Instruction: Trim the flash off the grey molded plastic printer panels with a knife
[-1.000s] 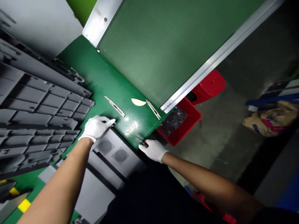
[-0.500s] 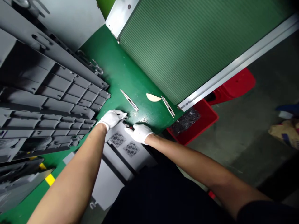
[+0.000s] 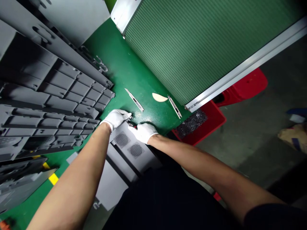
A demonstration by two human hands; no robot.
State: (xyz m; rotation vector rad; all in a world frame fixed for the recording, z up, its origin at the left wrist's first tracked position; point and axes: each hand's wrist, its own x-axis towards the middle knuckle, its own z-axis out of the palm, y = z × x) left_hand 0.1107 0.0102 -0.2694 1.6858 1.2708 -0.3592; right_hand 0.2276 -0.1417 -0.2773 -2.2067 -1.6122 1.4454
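Note:
A grey plastic panel [image 3: 126, 159] with two square vent grilles lies in front of my body. My left hand [image 3: 117, 118], in a white glove, is closed at the panel's far left corner, thumb and fingers pinched around its edge. At the far edge, by the right side, my right hand [image 3: 144, 132], also gloved, is closed. A small red bit shows at its fingertips, but what it holds is hidden. Beyond the hands, a slim utility knife [image 3: 134, 100] and a second knife [image 3: 175, 107] lie on the green table [image 3: 141, 80]. Between them is a pale half-round piece [image 3: 159, 97].
Ribbed grey panels [image 3: 72, 86] stand stacked at the left. A green ribbed conveyor [image 3: 203, 44] with a metal rail fills the upper right. Below its corner sits a red bin [image 3: 211, 124] holding dark scraps, near a red stool [image 3: 247, 86].
The view has shifted slightly, so the table and conveyor sit a little higher and further right. Both hands stay at the panel's far edge, with barely any change in their grip.

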